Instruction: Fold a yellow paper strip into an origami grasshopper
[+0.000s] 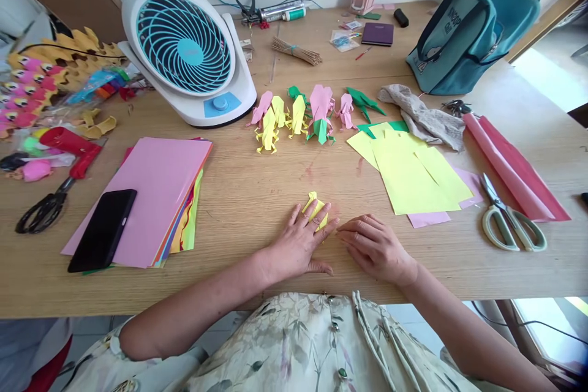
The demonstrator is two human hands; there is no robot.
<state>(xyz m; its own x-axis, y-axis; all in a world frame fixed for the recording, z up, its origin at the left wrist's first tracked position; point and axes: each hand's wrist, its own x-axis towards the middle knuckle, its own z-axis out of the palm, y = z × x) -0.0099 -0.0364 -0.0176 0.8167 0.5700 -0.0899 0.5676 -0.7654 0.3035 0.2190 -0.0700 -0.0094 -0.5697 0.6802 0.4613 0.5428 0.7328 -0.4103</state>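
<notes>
A small yellow folded paper figure (320,214) lies on the table in front of me, partly covered by fingers. My left hand (298,242) rests flat across it, fingers spread. Close to its right side is my right hand (374,248), with fingertips pinched together beside the left fingers; whatever they hold, if anything, is hidden. Farther back stands a group of finished origami figures: yellow ones (298,115), pink ones (320,101) and green ones (362,103).
To the right lie yellow paper sheets (404,171), scissors (509,220), a grey cloth (425,113) and a teal backpack (459,43). On the left are a coloured paper stack (160,190), a black phone (103,229), a white fan (184,49) and red-handled tool (73,147).
</notes>
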